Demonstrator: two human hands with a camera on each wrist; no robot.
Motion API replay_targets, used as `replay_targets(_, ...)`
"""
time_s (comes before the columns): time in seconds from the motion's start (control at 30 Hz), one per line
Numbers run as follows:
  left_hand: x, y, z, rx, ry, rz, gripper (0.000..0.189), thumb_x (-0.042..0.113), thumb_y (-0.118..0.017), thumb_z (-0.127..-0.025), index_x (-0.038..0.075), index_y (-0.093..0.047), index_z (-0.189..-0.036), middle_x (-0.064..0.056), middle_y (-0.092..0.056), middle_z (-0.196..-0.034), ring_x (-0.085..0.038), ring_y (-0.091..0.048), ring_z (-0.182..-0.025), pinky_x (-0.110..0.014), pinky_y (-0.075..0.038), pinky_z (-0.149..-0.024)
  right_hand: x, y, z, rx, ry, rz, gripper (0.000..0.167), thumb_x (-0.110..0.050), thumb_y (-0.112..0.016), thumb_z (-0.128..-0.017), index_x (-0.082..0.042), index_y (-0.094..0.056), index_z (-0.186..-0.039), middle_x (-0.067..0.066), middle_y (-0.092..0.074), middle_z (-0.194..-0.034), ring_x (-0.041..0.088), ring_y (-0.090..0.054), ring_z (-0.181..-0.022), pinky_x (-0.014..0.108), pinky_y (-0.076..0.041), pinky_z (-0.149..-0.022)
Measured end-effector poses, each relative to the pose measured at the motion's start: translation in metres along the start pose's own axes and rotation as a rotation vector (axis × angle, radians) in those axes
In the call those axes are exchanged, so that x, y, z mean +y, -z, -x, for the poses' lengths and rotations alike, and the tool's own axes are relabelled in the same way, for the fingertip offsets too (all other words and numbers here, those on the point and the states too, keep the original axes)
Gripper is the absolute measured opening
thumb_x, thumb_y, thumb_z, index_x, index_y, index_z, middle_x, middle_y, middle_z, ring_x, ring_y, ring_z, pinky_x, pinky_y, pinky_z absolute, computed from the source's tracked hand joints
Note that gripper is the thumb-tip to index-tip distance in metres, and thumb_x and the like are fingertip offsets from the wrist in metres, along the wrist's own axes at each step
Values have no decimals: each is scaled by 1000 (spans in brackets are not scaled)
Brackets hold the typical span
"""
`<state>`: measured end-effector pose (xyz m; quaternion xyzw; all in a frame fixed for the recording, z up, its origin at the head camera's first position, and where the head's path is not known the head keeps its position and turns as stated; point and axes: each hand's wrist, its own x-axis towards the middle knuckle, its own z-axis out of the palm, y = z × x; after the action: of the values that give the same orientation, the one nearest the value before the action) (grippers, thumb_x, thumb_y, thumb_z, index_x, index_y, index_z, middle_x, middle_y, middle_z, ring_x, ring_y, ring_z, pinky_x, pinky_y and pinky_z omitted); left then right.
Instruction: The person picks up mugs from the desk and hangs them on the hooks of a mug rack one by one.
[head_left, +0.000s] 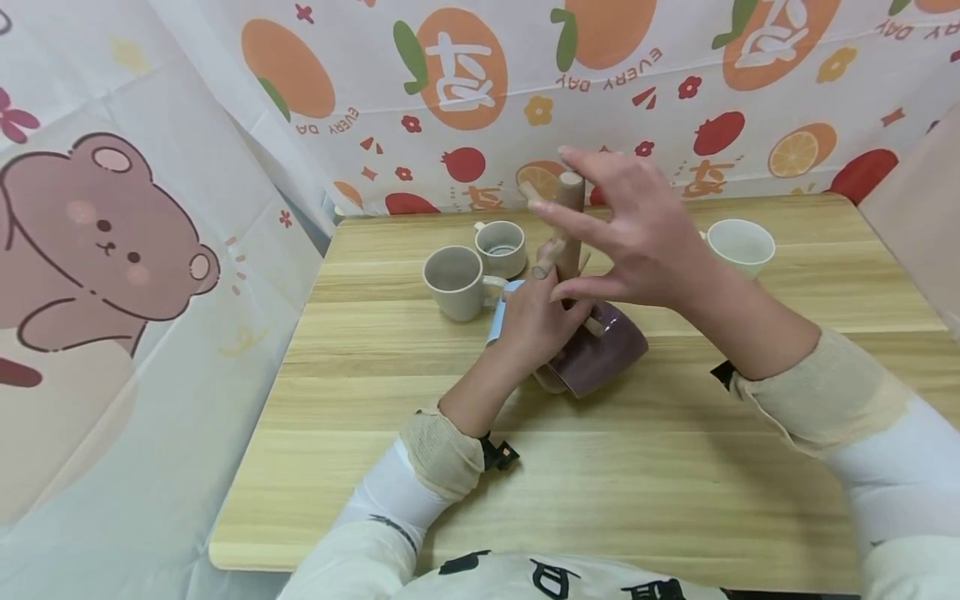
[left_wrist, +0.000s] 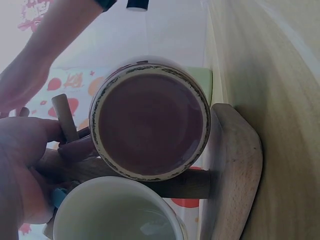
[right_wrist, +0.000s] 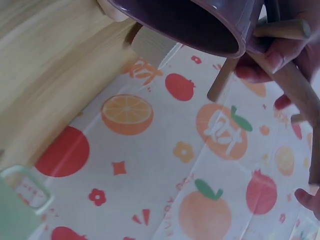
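Wooden mug stand (head_left: 572, 198): post rises directly out of the left hand (head_left: 536, 321), its top at 1 o'clock from that hand in the head view (12 pointing away from the wearer). I log the left hand as gripping the post, fingers curled round it just among the pegs.

Purple mug (head_left: 606, 348): on the stand, handle at a peg, body tilted, at 4 o'clock from the left hand and just beside it. I read its underside in the left wrist view and its mouth in the right. I cannot tell whether the fingers also touch its handle.

Light blue mug (head_left: 497, 323): at 9 o'clock, mostly hidden behind the left hand.

Right hand (head_left: 637, 229): at 2 o'clock from the left, raised beside the post top, fingers spread and slightly bent, holding nothing. The post top sits at 9 to 10 o'clock from it; I cannot tell whether any fingertip makes contact.

Farther out, from the left hand: grey mug (head_left: 459, 292) at 10 o'clock; small pale cup (head_left: 501, 260) at 11, just beside the grey mug; pale green cup (head_left: 741, 246) between 2 and 3, well apart.

All on a wood-grain table (head_left: 337, 467); fruit-print cloth (head_left: 375, 50) at 12.
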<state>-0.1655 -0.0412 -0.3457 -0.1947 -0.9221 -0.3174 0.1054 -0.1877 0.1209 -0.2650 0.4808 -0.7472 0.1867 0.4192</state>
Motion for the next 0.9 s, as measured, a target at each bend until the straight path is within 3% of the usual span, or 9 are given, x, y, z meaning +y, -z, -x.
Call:
replay_targets(0.2,2,2,-1,-68,69,-35,55,40,-65,-91,19,-38,-135,-3,-64,-99,-18,-62,-82,-39,-50,-63,-2,-12,-14,-7,143,84,67,-67,-62,-83,-26,-60,-136,20,-46,-147,45,-50,-124,57,-46,-94)
replay_targets(0.33,2,2,-1,-120,112,-40,38,43,-60,-94,20,-50,-122,1,-62,-90,-16,-60,-81,-42,-48,-68,-2,-17,-11,-116,163,150,57,-62,-40,-98,-24,-58,-137,13,-53,-142,40,-59,-80,46,-51,-60)
replay_targets(0.43,2,2,1,-124,119,-29,30,41,-61,-94,20,-51,-114,2,-59,-85,-16,-58,-80,-44,-45,-71,-2,-18,-9,-185,156,201,60,-58,-26,-102,-18,-63,-127,14,-57,-133,35,-47,-56,39,-38,-41)
replay_targets(0.67,-1,0,3,-60,77,-8,26,41,-64,-92,19,-51,-98,4,-56,-77,-12,-55,-73,-36,-40,-62,-1,-18,-8,-226,182,205,62,-62,-27,-100,-7,-55,-91,13,-55,-100,29,-42,-55,34,-34,-40)
replay_targets(0.9,-1,1,3,-60,59,15,28,40,-64,-92,17,-50,-100,5,-57,-72,-10,-55,-68,-34,-39,-60,-2,-20,-6,-206,174,241,61,-61,-29,-101,-7,-51,-82,12,-56,-99,28,-43,-53,32,-32,-40)
